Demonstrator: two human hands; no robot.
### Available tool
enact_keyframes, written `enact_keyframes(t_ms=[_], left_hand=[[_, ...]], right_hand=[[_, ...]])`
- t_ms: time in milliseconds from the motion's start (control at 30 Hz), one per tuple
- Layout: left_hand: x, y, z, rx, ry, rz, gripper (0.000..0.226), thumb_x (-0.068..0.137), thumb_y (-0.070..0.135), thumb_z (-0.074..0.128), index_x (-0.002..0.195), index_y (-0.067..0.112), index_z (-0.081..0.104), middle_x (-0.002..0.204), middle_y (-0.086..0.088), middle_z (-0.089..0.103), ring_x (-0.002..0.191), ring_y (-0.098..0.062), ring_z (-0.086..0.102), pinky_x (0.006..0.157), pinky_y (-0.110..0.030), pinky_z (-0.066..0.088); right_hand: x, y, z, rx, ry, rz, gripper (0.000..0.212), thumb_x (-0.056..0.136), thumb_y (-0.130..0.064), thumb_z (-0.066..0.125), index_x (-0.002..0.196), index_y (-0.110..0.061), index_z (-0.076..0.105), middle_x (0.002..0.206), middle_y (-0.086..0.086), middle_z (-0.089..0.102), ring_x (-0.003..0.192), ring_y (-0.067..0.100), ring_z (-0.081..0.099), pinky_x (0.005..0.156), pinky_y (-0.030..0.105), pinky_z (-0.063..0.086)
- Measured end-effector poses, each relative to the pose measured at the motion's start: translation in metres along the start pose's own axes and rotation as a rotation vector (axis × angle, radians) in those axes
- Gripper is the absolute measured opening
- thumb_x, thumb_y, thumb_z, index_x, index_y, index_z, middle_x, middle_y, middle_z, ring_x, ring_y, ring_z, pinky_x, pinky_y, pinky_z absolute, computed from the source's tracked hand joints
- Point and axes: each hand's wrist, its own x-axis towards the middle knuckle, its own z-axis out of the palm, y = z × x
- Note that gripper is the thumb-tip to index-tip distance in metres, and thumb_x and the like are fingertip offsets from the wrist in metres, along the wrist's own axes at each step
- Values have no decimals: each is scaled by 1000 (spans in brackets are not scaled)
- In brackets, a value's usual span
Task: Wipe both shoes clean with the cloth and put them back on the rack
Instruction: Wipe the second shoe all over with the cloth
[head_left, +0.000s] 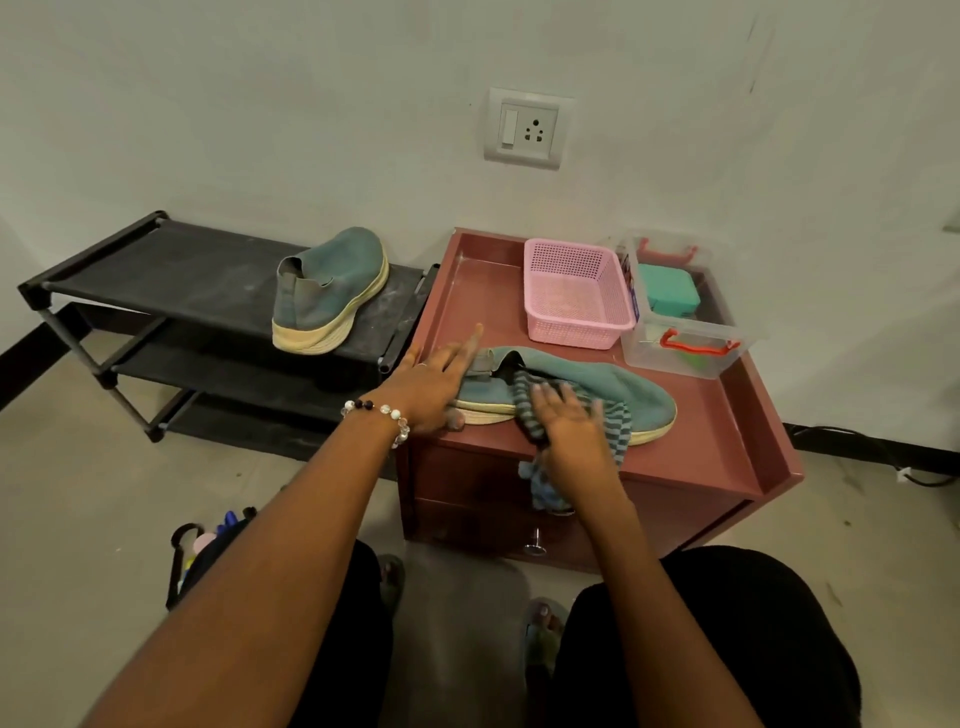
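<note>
One teal shoe lies on its side along the front edge of the red cabinet, heel toward the left edge, toe toward the right. Left hand rests at the heel end, fingers straight and spread, thumb down by the sole. Right hand presses the striped cloth flat against the shoe's middle, fingers straight, slightly blurred; cloth tail hangs over the cabinet's front edge. Second teal shoe stands upright on the top shelf of the black rack, near its right end. Pink basket and clear box sit at the cabinet's back right corner.
</note>
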Motion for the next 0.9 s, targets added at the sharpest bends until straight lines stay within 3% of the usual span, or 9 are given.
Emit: enact_keyframes(t_ms=[67,133,300,400,500,667,767,900], left_hand=[[-1,1,1,50,22,-16,122,82,31,71,140,27,-37,159,-8,11,145,-23,22,118,-52,2],[0,3,5,115,50,-32,123,80,30,73,144,25,-32,159,-9,13,143,-25,26,118,-53,6],[2,5,12,197,109,-62,121,81,30,72,144,22,-32,158,-10,17,139,-27,34,117,-52,9],[3,4,15,216,138,-64,120,81,33,71,146,22,-29,157,-8,19,136,-27,39,117,-52,11],[4,5,15,211,139,-59,121,80,32,72,146,24,-28,157,-7,18,137,-27,38,117,-53,11],[2,8,13,198,122,-88,117,81,32,70,147,26,-26,156,-5,18,139,-28,34,116,-56,6],[2,14,10,203,125,-87,121,79,31,74,148,23,-25,153,-8,24,137,-30,35,115,-57,9],[3,17,5,302,155,-48,129,73,36,79,149,14,-23,145,-12,38,126,-33,47,114,-53,23]], right_hand=[[-4,0,-1,-18,22,173,79,86,-5,54,152,-15,10,160,0,10,148,17,1,113,58,-4],[-4,-15,0,6,19,227,74,87,0,43,152,-10,8,160,6,5,148,24,-3,112,61,-4],[2,-57,11,48,29,-84,85,80,8,41,151,-8,-1,159,10,-10,145,30,-18,110,60,-16],[10,-37,6,11,-5,-217,89,79,9,46,152,-12,-1,160,7,-8,146,22,-14,112,51,-16],[11,-4,-13,-44,-157,-351,91,78,7,51,152,-19,6,160,0,-2,147,17,-4,117,42,-5],[-7,53,-49,96,-210,-156,71,83,11,44,146,-20,34,154,1,28,144,17,22,116,25,7],[-13,72,-60,169,-28,48,51,86,3,47,132,-18,56,137,8,54,127,26,48,108,26,30],[-21,67,-73,399,374,236,48,79,11,46,120,-8,65,118,16,65,111,30,56,95,31,41]])
